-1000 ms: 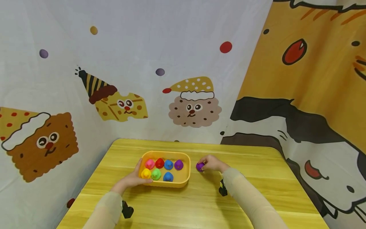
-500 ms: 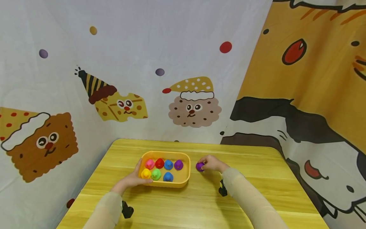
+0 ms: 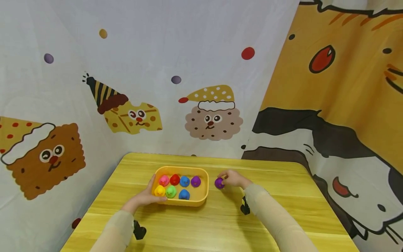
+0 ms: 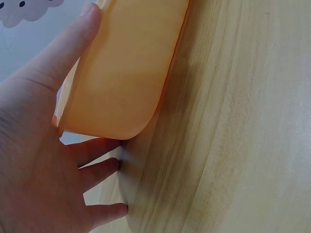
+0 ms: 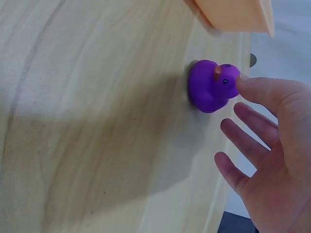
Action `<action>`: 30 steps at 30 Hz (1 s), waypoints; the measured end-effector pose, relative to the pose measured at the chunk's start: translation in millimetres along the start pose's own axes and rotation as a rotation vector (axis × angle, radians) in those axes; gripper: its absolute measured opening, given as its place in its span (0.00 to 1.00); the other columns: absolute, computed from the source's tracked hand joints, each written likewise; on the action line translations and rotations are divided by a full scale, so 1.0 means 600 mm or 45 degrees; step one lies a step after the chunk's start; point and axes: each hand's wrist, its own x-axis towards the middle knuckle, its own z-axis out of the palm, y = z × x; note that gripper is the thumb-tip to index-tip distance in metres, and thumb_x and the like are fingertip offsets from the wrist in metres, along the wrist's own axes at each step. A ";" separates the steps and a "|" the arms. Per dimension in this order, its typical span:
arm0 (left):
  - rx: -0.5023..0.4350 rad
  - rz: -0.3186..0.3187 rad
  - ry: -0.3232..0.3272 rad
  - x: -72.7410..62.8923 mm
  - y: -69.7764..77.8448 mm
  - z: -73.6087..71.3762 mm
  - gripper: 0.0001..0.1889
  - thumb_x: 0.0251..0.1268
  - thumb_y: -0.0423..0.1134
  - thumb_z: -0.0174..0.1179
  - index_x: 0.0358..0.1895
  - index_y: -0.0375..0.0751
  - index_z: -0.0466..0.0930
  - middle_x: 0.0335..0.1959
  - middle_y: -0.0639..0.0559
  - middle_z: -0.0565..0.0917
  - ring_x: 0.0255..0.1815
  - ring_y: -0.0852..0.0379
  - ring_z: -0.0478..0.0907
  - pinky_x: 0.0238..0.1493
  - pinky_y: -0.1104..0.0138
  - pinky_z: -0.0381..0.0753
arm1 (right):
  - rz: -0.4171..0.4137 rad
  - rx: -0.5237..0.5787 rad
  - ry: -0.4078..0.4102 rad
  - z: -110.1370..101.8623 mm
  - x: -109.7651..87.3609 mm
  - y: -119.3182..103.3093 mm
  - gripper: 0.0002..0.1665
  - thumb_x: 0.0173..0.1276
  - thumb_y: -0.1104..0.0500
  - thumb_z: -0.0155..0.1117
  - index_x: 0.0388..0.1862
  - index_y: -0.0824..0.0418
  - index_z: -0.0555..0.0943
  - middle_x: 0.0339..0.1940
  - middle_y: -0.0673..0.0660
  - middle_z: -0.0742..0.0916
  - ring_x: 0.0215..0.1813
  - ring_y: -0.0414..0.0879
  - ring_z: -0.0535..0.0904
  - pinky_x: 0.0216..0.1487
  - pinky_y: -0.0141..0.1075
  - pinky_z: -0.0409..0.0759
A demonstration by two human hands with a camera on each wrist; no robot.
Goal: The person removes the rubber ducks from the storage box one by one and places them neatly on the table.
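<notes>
Several small rubber ducks, among them a pink duck (image 3: 164,180), a green duck (image 3: 171,191) and a yellow duck (image 3: 160,191), sit in a yellow plastic basket (image 3: 201,202). My left hand (image 3: 143,199) holds the basket's left end, thumb along the near side and a finger at the left side; the lower fingers spread beneath the rim in the left wrist view. Right of the basket, a purple duck (image 5: 208,87) stands upright on the table. My right hand (image 5: 277,141) has its straight thumb touching the duck's head, other fingers loosely extended; the index finger is hidden in the right wrist view.
The wooden table (image 3: 195,227) carries the basket near its far edge. A cloth with cartoon prints (image 3: 214,122) hangs behind it. Inside the basket, another purple duck (image 3: 196,181) sits near the right end, with bare floor beside it.
My right fingers seem to have loosened slightly around the purple duck, and more of the duck shows. The left hand and the basket keep their places; the head view has shifted a little.
</notes>
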 end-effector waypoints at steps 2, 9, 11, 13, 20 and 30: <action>0.014 0.011 -0.008 -0.002 0.005 -0.002 0.67 0.52 0.50 0.73 0.76 0.41 0.20 0.74 0.23 0.42 0.70 0.24 0.49 0.66 0.34 0.48 | 0.004 -0.004 0.008 -0.007 -0.002 -0.006 0.20 0.61 0.71 0.64 0.54 0.69 0.81 0.54 0.65 0.83 0.56 0.64 0.77 0.53 0.50 0.79; 0.060 0.062 -0.021 -0.005 0.008 -0.001 0.68 0.51 0.55 0.72 0.75 0.40 0.19 0.72 0.19 0.42 0.68 0.20 0.48 0.64 0.32 0.47 | -0.053 -0.018 0.032 -0.036 -0.001 -0.031 0.20 0.64 0.65 0.64 0.56 0.66 0.81 0.57 0.64 0.82 0.57 0.65 0.76 0.54 0.51 0.77; 0.052 0.063 -0.019 -0.004 0.006 -0.001 0.68 0.51 0.55 0.72 0.75 0.40 0.19 0.72 0.20 0.41 0.69 0.21 0.48 0.65 0.32 0.47 | -0.079 0.001 0.038 -0.044 0.002 -0.041 0.21 0.64 0.64 0.63 0.56 0.66 0.81 0.57 0.65 0.82 0.58 0.67 0.75 0.55 0.52 0.77; 0.038 0.063 -0.016 -0.001 0.004 0.000 0.68 0.51 0.53 0.73 0.75 0.40 0.19 0.73 0.21 0.40 0.69 0.22 0.48 0.65 0.33 0.47 | -0.101 0.012 0.051 -0.051 0.003 -0.052 0.21 0.63 0.65 0.63 0.56 0.66 0.81 0.57 0.65 0.82 0.58 0.67 0.76 0.55 0.52 0.77; 0.049 0.069 -0.011 -0.001 -0.001 0.001 0.69 0.50 0.54 0.73 0.75 0.40 0.20 0.72 0.19 0.41 0.69 0.21 0.48 0.65 0.32 0.47 | -0.122 -0.012 0.057 -0.047 0.014 -0.085 0.20 0.63 0.63 0.66 0.55 0.65 0.82 0.56 0.62 0.83 0.56 0.64 0.78 0.56 0.50 0.77; 0.027 0.072 -0.008 -0.004 0.003 0.002 0.68 0.51 0.55 0.72 0.75 0.41 0.20 0.73 0.21 0.39 0.70 0.22 0.46 0.65 0.32 0.45 | -0.096 0.050 0.083 -0.006 0.034 -0.107 0.20 0.62 0.62 0.68 0.53 0.67 0.82 0.54 0.61 0.84 0.54 0.59 0.79 0.53 0.45 0.78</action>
